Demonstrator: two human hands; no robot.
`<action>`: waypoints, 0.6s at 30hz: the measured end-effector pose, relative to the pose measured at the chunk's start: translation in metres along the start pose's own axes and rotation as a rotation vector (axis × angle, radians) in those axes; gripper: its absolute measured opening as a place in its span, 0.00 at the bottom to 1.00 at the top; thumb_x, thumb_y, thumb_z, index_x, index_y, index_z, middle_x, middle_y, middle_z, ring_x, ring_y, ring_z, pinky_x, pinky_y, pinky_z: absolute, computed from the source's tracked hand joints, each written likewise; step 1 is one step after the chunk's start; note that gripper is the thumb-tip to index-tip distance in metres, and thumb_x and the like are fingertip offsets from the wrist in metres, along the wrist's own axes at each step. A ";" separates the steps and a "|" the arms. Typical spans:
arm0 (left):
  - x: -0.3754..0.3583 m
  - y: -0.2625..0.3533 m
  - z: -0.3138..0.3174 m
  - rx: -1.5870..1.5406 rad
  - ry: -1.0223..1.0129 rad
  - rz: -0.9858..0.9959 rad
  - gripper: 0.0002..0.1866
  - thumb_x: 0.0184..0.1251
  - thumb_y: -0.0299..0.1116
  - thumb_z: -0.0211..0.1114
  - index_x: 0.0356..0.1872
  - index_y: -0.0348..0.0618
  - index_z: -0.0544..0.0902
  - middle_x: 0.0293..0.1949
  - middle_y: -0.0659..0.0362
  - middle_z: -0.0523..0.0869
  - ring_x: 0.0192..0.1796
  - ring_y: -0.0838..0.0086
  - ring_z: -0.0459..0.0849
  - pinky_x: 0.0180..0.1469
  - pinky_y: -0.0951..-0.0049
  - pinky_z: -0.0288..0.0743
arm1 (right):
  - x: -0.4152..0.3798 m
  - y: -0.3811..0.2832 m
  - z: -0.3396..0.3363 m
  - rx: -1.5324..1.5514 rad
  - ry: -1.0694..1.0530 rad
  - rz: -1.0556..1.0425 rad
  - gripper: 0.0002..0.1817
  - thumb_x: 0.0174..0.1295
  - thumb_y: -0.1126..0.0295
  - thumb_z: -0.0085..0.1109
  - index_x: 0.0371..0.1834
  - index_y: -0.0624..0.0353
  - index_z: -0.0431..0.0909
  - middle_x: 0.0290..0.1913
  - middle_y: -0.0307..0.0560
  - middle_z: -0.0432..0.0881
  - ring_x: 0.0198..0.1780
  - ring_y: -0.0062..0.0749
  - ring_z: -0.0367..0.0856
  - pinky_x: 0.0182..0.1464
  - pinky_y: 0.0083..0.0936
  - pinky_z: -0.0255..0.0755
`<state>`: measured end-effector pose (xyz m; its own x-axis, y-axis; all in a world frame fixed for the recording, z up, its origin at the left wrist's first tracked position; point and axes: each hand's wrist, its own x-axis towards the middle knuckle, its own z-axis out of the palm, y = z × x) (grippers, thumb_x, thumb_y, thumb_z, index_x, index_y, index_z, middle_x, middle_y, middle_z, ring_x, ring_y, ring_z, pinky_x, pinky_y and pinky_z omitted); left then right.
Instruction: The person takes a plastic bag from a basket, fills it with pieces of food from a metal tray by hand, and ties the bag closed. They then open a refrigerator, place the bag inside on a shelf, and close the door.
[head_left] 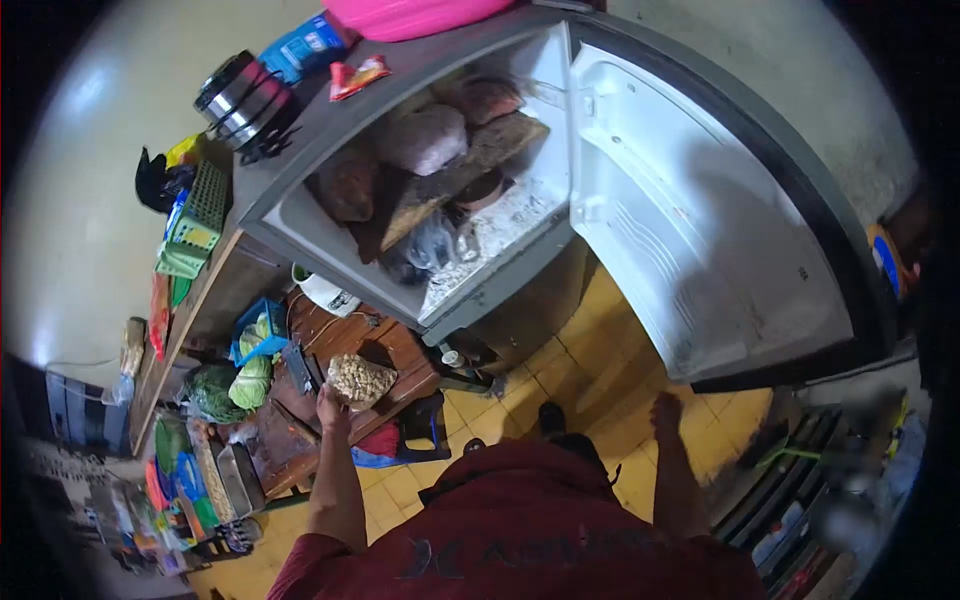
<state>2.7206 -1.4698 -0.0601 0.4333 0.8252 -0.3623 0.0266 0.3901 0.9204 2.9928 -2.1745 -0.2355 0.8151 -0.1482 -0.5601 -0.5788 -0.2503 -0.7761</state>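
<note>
My left hand (332,408) grips the edge of a clear bag of pale, lumpy pieces (362,382) over the brown wooden table (400,350). At the right, my right hand (666,410) hangs near the lower edge of the open door (720,220), with its fingers curled and nothing visible in them. Ahead is the open freezer compartment (500,235), frosted at the bottom. A board (470,170) lies across it, with a whitish frozen bag (425,140) and other wrapped packages around it. Below the board sits a clear plastic bag (432,242).
On the freezer's top stand a metal pot (240,100), a blue packet (305,48) and a pink container (415,15). Cabbage (251,383) and a blue basket (260,332) are at the left. A blue stool (415,440) is under the table's edge. A dark rack (790,480) stands lower right.
</note>
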 end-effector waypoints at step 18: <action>0.017 -0.008 -0.020 -0.043 -0.105 -0.189 0.21 0.59 0.49 0.57 0.52 0.55 0.78 0.50 0.66 0.81 0.52 0.72 0.77 0.52 0.66 0.68 | -0.265 -0.235 0.438 -0.516 -1.055 -0.961 0.52 0.45 0.55 0.74 0.71 0.61 0.53 0.61 0.65 0.70 0.62 0.50 0.72 0.63 0.37 0.66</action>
<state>2.7097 -1.4504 -0.0770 0.5154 0.6896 -0.5087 0.0785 0.5532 0.8294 2.9023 -1.6574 -0.0317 0.3470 0.9372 -0.0345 0.4000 -0.1812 -0.8985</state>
